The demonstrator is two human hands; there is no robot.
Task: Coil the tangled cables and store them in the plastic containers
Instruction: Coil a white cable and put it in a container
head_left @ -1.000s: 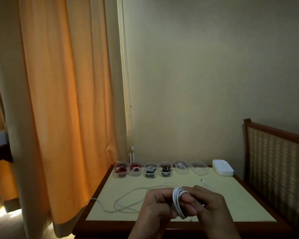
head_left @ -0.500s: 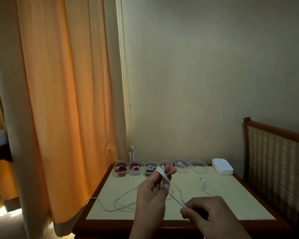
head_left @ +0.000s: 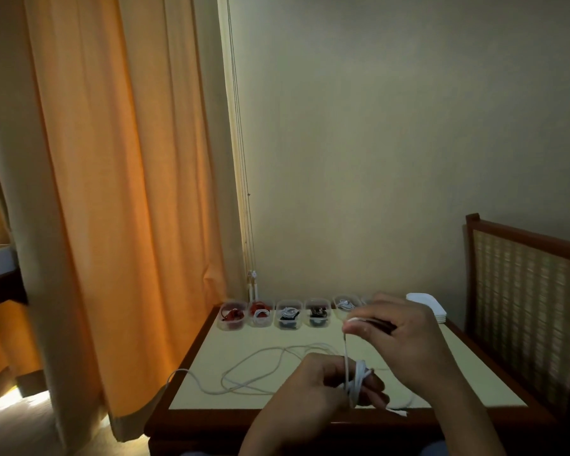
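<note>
A long white cable point(head_left: 260, 366) lies in loose loops on the cream table top point(head_left: 231, 343). My left hand point(head_left: 313, 386) holds several turns of it wound around its fingers near the front edge. Raised above and to the right, my right hand point(head_left: 399, 337) pinches a strand of the same cable, which runs taut down to the coil. Along the far edge stands a row of small clear plastic containers point(head_left: 288, 314), most holding coiled red, white or black cables. The rightmost ones are partly hidden behind my right hand.
A stack of white lids point(head_left: 425, 302) lies at the far right of the table. A wooden chair back point(head_left: 524, 291) stands to the right. Orange curtains point(head_left: 112, 192) hang at the left, and one end of the cable droops over the table's left edge point(head_left: 175, 376).
My left hand has dropped from above the table to the front edge with the coil. My right hand has risen up and away, drawing a strand taut.
</note>
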